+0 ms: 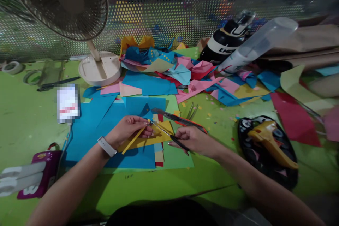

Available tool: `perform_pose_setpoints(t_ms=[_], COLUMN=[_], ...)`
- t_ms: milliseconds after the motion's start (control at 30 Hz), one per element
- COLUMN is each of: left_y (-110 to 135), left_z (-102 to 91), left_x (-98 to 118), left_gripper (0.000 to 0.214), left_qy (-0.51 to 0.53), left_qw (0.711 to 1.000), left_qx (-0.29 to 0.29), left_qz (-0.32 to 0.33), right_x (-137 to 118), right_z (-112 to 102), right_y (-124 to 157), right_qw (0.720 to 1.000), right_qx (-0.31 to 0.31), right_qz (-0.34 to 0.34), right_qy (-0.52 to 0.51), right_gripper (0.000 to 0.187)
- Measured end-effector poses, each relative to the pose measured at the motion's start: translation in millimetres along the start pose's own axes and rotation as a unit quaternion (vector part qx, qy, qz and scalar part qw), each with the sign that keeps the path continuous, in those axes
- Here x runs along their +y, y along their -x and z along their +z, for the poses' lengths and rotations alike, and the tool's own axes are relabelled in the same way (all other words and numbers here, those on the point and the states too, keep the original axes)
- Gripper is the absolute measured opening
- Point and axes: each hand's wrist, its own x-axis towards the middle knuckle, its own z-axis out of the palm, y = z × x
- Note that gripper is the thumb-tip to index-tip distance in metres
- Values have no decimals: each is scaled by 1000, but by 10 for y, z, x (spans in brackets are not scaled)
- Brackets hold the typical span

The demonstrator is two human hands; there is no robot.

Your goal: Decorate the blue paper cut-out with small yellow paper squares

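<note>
Over the stacked paper, my left hand [132,127] pinches a narrow yellow paper strip [134,141] near its upper end. My right hand [194,140] grips a slim tool [165,132] with a black handle and thin metal front; its exact kind is unclear. The tool's tip meets the strip's end at my left fingertips. Below lie a yellow paper sheet [164,131] and large blue sheets [113,157]. Just beyond my right hand rests a cutting tool [182,120] with a grey blade and black-orange handle. Metal tweezers [192,110] lie behind it.
A fan [100,69] stands back left, near a phone [68,103] cabled to a purple power bank [43,173]. Folded coloured paper [182,72] piles up at the back. A black bottle [222,44] and clear bottle [259,44] stand right, behind a black tray [288,176] holding a yellow glue gun [272,141].
</note>
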Motion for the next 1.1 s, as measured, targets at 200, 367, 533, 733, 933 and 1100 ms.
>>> perform_pose_setpoints(t_ms=[200,367,533,733,933,1100], left_y=[-4,2,12,7,-6,-5], left_z=[-5,8,35,37,16,14], left_x=[-18,-42,-40,-38,-65,-70], left_gripper=[12,14,19,22,22,20], left_qy=[0,23,42,35,20,19], left_qw=[1000,999,998,998,998,998], left_qx=[7,3,-9,-8,-10,-14], left_qz=[6,32,50,52,53,55], right_x=[13,-41,-88,-86,-91,-58], right_z=[-1,-4,10,28,50,49], right_y=[-11,21,51,53,57,48], right_qw=[1000,1000,999,1000,999,999], right_qx=[4,-2,0,6,0,-1], right_qz=[-10,-6,4,4,-3,-3], right_qy=[-12,-25,-34,-30,-34,-32], right_gripper=[55,54,55,59,58,56])
